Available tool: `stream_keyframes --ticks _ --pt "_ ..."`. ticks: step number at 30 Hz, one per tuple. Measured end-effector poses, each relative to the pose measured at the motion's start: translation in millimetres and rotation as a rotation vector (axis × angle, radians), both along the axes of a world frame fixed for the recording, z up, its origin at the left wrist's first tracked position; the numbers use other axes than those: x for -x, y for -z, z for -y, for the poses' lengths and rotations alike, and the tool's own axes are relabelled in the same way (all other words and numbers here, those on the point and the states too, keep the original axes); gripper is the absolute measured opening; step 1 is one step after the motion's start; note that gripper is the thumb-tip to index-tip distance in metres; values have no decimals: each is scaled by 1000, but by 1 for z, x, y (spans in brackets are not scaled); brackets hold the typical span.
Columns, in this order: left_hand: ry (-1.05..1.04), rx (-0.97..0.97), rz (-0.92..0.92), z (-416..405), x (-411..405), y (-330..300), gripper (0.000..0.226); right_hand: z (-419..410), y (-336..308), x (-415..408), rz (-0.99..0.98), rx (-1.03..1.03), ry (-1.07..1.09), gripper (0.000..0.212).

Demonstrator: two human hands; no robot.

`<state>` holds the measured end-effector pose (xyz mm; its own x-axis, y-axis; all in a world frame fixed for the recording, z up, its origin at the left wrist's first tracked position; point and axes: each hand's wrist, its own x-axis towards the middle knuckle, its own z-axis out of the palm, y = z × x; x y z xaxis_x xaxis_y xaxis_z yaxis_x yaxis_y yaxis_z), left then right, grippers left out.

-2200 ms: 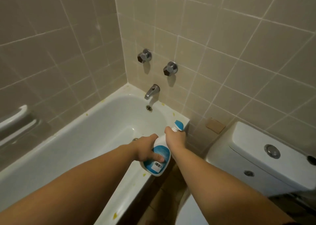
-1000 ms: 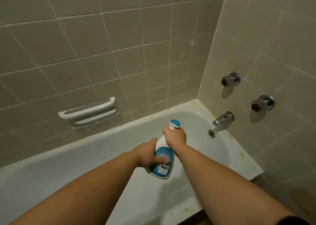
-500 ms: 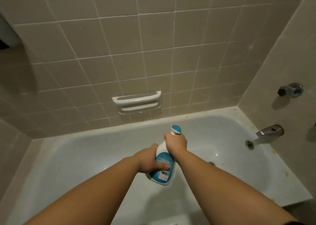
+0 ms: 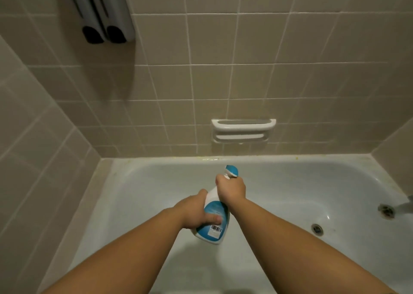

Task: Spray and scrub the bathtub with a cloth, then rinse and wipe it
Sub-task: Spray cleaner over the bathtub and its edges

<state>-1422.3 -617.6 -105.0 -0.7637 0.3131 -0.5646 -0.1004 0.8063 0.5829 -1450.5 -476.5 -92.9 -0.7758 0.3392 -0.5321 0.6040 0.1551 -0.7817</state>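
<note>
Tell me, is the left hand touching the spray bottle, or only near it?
Touching. In the head view the left hand grips the lower body of the spray bottle, its thumb lying across the blue label.

The only printed marking is on the spray bottle (image 4: 212,222): a white sticker with a black barcode (image 4: 215,229) on the near, lower part of the blue label. Its digits are too small to read. No brand name or other text is legible.
</note>
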Motion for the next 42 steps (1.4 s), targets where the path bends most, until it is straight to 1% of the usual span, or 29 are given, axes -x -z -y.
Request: stream_keyframes --ticks 3,11,16,18,23,28,32,37,42 --pt "-43 2 18 55 -6 3 70 54 2 0 -6 -14 -76 13" --pt "-206 32 -27 168 -36 -2 64 178 1 -6 -26 22 -193 17" --pt "-294 40 -40 225 -53 -5 64 242 -1 -8 -48 20 -297 19" --pt "-335 72 -57 247 -60 -4 64 266 -1 -10 -61 39 -332 18" --pt "-425 49 -34 285 -89 2 64 311 10 -26 -75 45 -436 15" --pt "-491 25 -1 301 -131 10 65 332 21 -59 -72 47 -502 14" --pt "-553 48 13 296 -169 15 62 337 30 -92 -60 59 -562 14" --pt "-626 56 35 286 -222 21 63 331 37 -137 -63 77 -620 14" --pt "-701 21 68 264 -282 26 64 315 44 -190 -26 60 -739 13"
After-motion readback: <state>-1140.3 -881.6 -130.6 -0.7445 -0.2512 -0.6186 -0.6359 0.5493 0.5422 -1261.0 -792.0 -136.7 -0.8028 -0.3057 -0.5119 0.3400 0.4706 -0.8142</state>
